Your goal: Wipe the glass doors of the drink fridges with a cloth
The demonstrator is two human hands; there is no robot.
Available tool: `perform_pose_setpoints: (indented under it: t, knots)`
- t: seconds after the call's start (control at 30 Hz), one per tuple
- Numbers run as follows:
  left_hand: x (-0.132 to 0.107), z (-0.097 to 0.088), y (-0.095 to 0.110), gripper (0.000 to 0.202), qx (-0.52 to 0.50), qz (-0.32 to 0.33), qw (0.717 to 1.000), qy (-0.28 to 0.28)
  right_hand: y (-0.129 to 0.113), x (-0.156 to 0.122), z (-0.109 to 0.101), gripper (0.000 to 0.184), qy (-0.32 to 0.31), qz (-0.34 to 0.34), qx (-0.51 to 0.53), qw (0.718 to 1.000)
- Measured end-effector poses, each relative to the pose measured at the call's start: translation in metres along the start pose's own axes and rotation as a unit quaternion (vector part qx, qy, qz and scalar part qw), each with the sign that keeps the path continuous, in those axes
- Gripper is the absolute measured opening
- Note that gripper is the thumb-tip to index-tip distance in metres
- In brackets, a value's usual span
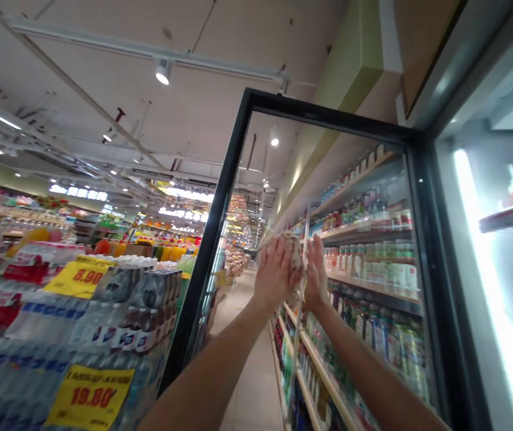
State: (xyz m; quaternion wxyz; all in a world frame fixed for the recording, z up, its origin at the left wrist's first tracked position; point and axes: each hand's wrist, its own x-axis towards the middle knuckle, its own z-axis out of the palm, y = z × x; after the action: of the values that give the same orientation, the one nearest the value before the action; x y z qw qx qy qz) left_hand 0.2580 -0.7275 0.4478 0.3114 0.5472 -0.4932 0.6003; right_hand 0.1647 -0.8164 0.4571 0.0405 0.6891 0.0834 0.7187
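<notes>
My left hand (275, 270) presses a crumpled, light patterned cloth (295, 263) against the glass pane (260, 161) of a black-framed door (328, 114), fingers lying over the cloth. Just right of it, my right hand (315, 278) is raised with its fingers stretched upward, beside a thin pale vertical strip (300, 335) seen at the glass. It looks blurred, and whether it touches the pane I cannot tell. Both forearms reach up from the bottom of the view. The door stands swung open, its right side at the lit cooler.
On the right is the lit cooler (463, 179) with shelves. Bottled drinks (386, 263) on shelves show in the glass. Stacked bottle packs (99, 323) with yellow price signs (91, 396) stand at left. A tiled aisle floor (254, 377) runs ahead.
</notes>
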Motion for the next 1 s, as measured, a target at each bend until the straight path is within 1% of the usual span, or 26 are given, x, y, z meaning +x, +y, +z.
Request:
perform_pose_setpoints:
  t: [0.07, 0.13, 0.17, 0.2, 0.23, 0.27, 0.3, 0.33, 0.4, 0.43, 0.47, 0.5, 0.53, 0.57, 0.63, 0.67, 0.7, 0.73, 0.77, 0.8, 0.83, 0.87, 0.9, 0.93, 0.97, 1.0]
  knots:
    - [0.016, -0.005, -0.008, 0.055, 0.027, 0.010, 1.000, -0.009, 0.021, -0.006, -0.025, 0.054, 0.013, -0.004, -0.124, 0.992]
    - [0.037, -0.020, -0.032, 0.051, 0.039, 0.001, 0.999, -0.013, 0.043, -0.014, -0.052, 0.052, -0.007, -0.003, -0.254, 0.967]
    - [0.048, -0.029, -0.046, 0.050, 0.040, -0.019, 0.999, -0.012, 0.052, -0.019, -0.063, 0.051, -0.017, 0.001, -0.300, 0.954]
    - [0.058, -0.037, -0.057, 0.050, 0.041, -0.064, 0.997, 0.000, 0.058, -0.023, -0.071, 0.050, -0.022, 0.004, -0.330, 0.944]
    - [0.066, -0.042, -0.065, 0.050, 0.039, -0.098, 0.994, 0.013, 0.062, -0.027, -0.077, 0.049, -0.022, 0.006, -0.346, 0.938]
    - [0.069, -0.044, -0.067, 0.051, 0.035, -0.122, 0.992, 0.022, 0.064, -0.030, -0.080, 0.049, -0.019, 0.007, -0.354, 0.935]
    - [0.067, -0.044, -0.062, 0.051, 0.030, -0.118, 0.992, 0.025, 0.064, -0.032, -0.082, 0.049, -0.015, 0.007, -0.357, 0.934]
    - [0.061, -0.040, -0.053, 0.052, 0.023, -0.082, 0.996, 0.018, 0.064, -0.033, -0.081, 0.048, -0.011, 0.006, -0.357, 0.934]
    - [0.042, -0.030, -0.028, 0.054, 0.007, 0.061, 0.998, -0.021, 0.062, -0.033, -0.080, 0.048, -0.005, -0.001, -0.351, 0.936]
    - [0.034, -0.026, -0.017, 0.054, 0.002, 0.140, 0.989, -0.044, 0.062, -0.032, -0.079, 0.048, -0.004, -0.005, -0.347, 0.938]
    - [0.029, -0.024, -0.012, 0.054, 0.001, 0.201, 0.977, -0.064, 0.062, -0.032, -0.079, 0.048, -0.003, -0.007, -0.343, 0.939]
    - [0.029, -0.024, -0.012, 0.053, 0.005, 0.225, 0.971, -0.076, 0.062, -0.031, -0.079, 0.048, -0.002, -0.008, -0.340, 0.940]
    - [0.034, -0.027, -0.018, 0.052, 0.014, 0.207, 0.975, -0.077, 0.062, -0.031, -0.079, 0.047, 0.001, -0.008, -0.337, 0.941]
    - [0.042, -0.032, -0.029, 0.052, 0.026, 0.152, 0.986, -0.066, 0.063, -0.031, -0.080, 0.047, 0.002, -0.007, -0.336, 0.942]
    - [0.057, -0.043, -0.054, 0.053, 0.050, 0.002, 0.998, -0.023, 0.063, -0.032, -0.080, 0.045, 0.005, -0.001, -0.337, 0.942]
    - [0.060, -0.048, -0.064, 0.054, 0.059, -0.048, 0.997, -0.005, 0.063, -0.032, -0.080, 0.045, 0.006, 0.001, -0.339, 0.941]
    - [0.057, -0.050, -0.070, 0.054, 0.065, -0.073, 0.995, 0.003, 0.063, -0.032, -0.079, 0.044, 0.007, 0.001, -0.342, 0.940]
    - [0.048, -0.051, -0.072, 0.054, 0.068, -0.060, 0.996, -0.003, 0.063, -0.032, -0.079, 0.044, 0.006, 0.001, -0.345, 0.938]
    - [0.035, -0.050, -0.069, 0.054, 0.067, -0.013, 0.997, -0.023, 0.063, -0.032, -0.078, 0.044, 0.005, 0.001, -0.349, 0.937]
    - [0.020, -0.047, -0.064, 0.053, 0.063, 0.054, 0.995, -0.052, 0.063, -0.032, -0.077, 0.044, 0.004, 0.001, -0.351, 0.936]
    - [0.005, -0.043, -0.059, 0.053, 0.055, 0.142, 0.985, -0.086, 0.064, -0.032, -0.077, 0.044, 0.005, 0.000, -0.353, 0.935]
    - [-0.006, -0.040, -0.055, 0.052, 0.049, 0.212, 0.969, -0.112, 0.064, -0.032, -0.076, 0.045, 0.005, -0.002, -0.355, 0.935]
    - [-0.014, -0.037, -0.053, 0.052, 0.049, 0.243, 0.961, -0.123, 0.065, -0.032, -0.076, 0.045, 0.005, -0.003, -0.356, 0.934]
    - [-0.017, -0.034, -0.054, 0.052, 0.056, 0.230, 0.964, -0.118, 0.067, -0.032, -0.076, 0.045, 0.005, -0.005, -0.358, 0.934]
    - [-0.017, -0.033, -0.056, 0.053, 0.068, 0.177, 0.977, -0.098, 0.068, -0.033, -0.076, 0.046, 0.003, -0.009, -0.360, 0.933]
    - [-0.016, -0.032, -0.059, 0.053, 0.082, 0.100, 0.989, -0.069, 0.069, -0.033, -0.076, 0.047, -0.001, -0.014, -0.363, 0.932]
